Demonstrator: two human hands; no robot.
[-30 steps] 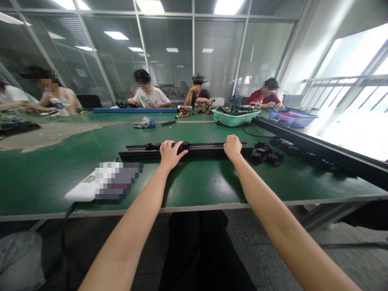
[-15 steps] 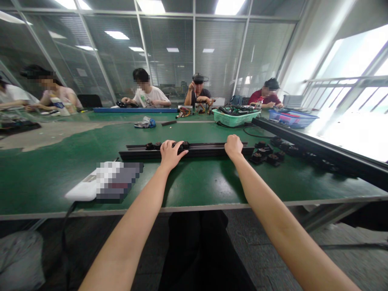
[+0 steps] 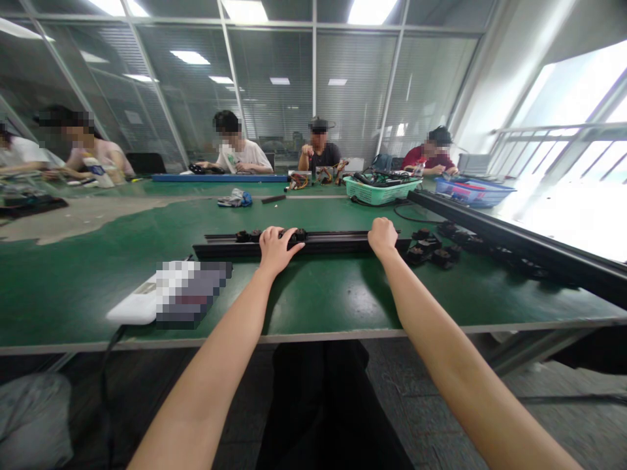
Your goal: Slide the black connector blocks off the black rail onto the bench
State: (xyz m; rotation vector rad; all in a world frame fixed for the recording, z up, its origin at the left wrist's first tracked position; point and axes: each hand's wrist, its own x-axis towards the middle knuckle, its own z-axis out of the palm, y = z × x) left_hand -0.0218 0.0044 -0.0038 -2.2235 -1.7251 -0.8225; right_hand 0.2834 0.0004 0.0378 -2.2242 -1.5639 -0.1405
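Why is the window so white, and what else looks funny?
In the head view, bright daylight seems to wash out the window; in the head view, the table has pale, shiny patches; in the head view, the front middle rail looks too dark for fine details.

A long, straight black rail [image 3: 337, 244] lies flat on the table [image 3: 323, 300], back from the near edge and roughly parallel with it, well short of the right-hand corner. Its front side is a plain dark band, with a thinner line running behind; I can't tell whether that's one channel or two pieces. Small, chunky black parts [image 3: 241, 235] sit in a row along its left half, some partly covered.
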